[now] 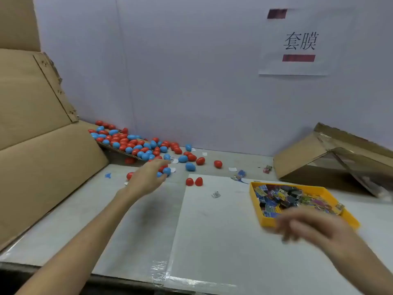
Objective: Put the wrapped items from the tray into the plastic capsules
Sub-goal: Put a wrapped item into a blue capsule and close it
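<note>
Presently on the worktop (136, 220): one left grip (148, 177), fingers stretched out and spread, closed on nothing, with a blue capsule (166, 170) at its fingertips. One pile of red and blue capsules (136, 143), just beyond the left grip, spilling off a cardboard flap toward it. One open red capsule (194, 181), its two halves side by side, to the right of the left grip and apart from it. One right grip (308, 226), motion-blurred, fingers loosely bent; whether it holds anything cannot be told. One yellow tray (268, 222), its near corner directly behind the right grip. One heap of wrapped items (280, 198), multicoloured, inside the tray, just beyond the right grip's fingers. One stray wrapped item (215, 194), lying between the two grips, touching neither. One large cardboard box (42, 145), left of the left grip. One tipped cardboard box (308, 158), beyond the tray. One paper sign (297, 43) on the wall above.
</note>
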The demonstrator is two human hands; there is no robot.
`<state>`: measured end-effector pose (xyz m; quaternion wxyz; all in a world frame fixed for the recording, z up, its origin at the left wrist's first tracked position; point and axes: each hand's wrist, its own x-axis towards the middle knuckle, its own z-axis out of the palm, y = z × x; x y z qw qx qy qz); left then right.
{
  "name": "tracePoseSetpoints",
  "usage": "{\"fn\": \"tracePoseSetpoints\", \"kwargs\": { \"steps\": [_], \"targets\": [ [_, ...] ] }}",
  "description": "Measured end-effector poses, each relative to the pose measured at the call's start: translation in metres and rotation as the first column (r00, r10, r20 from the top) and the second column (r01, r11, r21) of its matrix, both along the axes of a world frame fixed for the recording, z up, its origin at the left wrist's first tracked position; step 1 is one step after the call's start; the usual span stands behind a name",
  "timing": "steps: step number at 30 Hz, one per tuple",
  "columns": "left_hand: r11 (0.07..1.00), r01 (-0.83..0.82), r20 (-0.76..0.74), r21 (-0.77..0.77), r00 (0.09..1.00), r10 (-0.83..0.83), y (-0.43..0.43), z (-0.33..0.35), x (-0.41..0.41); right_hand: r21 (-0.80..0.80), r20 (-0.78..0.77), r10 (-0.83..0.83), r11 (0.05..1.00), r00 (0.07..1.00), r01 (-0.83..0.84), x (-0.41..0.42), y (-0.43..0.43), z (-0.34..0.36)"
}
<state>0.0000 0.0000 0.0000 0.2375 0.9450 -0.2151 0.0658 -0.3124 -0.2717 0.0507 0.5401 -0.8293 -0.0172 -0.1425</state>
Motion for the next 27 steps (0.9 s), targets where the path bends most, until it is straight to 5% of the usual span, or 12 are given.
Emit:
{"fn": "tracePoseSetpoints", "kwargs": {
  "steps": [4, 8, 15, 21, 27],
  "targets": [
    [0.984, -0.001, -0.006, 0.176, 1.0, 0.002, -0.013, -0.03, 0.022, -0.348, -0.016, -0.384, 0.868, 0.923, 0.355, 0.092, -0.048, -0.014],
    [0.998, -0.048, 0.126, 0.027, 0.991, 0.044, -0.01, -0.061, 0.036, -0.681, -0.281, -0.456, 0.715, 0.844, 0.159, 0.151, -0.089, -0.06],
    [0.954, -0.054, 0.118, -0.296, 0.989, 0.093, -0.015, -0.062, 0.032, -0.659, -0.177, -0.44, 0.718, 0.88, 0.226, 0.161, -0.097, -0.077],
    [0.748, -0.033, -0.105, -0.663, 0.993, -0.049, -0.06, -0.035, -0.011, -0.683, -0.154, -0.447, 0.693, 0.881, 0.232, 0.158, -0.097, -0.077],
    [0.729, 0.298, 0.117, -0.617, 0.95, -0.289, -0.105, -0.035, -0.057, -0.578, -0.176, -0.409, 0.779, 0.895, 0.242, 0.163, -0.103, -0.068]
  ]
}}
